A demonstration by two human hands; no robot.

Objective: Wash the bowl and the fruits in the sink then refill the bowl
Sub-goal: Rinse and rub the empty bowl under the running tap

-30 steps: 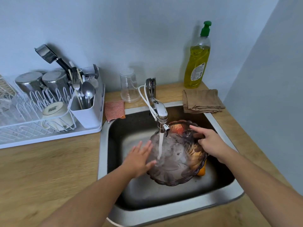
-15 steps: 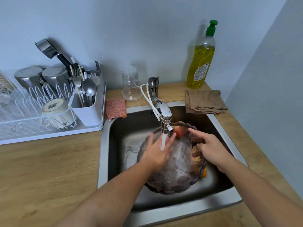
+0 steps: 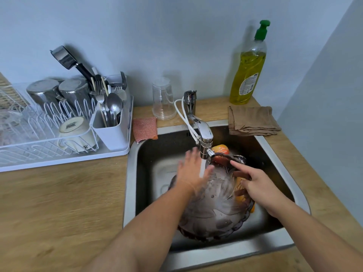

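Observation:
A smoky, see-through patterned bowl [image 3: 214, 211] stands tilted in the steel sink [image 3: 275, 152], its inside facing me. Water runs from the tap [image 3: 204, 134] onto it. My left hand [image 3: 191, 171] lies flat with straight fingers on the bowl's upper left inside, under the stream. My right hand [image 3: 257, 185] grips the bowl's right rim, forefinger stretched along the top edge. A red-orange fruit [image 3: 221, 149] shows behind the rim at the back. Another orange fruit [image 3: 252, 209] peeks out under the bowl at the right.
A white dish rack [image 3: 64, 138] with cups and cutlery stands on the wooden counter at the left. A pink sponge cloth [image 3: 145, 127], an upturned clear cup [image 3: 163, 99], a yellow soap bottle [image 3: 248, 71] and a folded brown cloth [image 3: 253, 120] line the sink's back edge.
My left hand moved from the bowl's left edge onto its inside and is now sliding up and left under the water. My right hand kept its hold on the rim.

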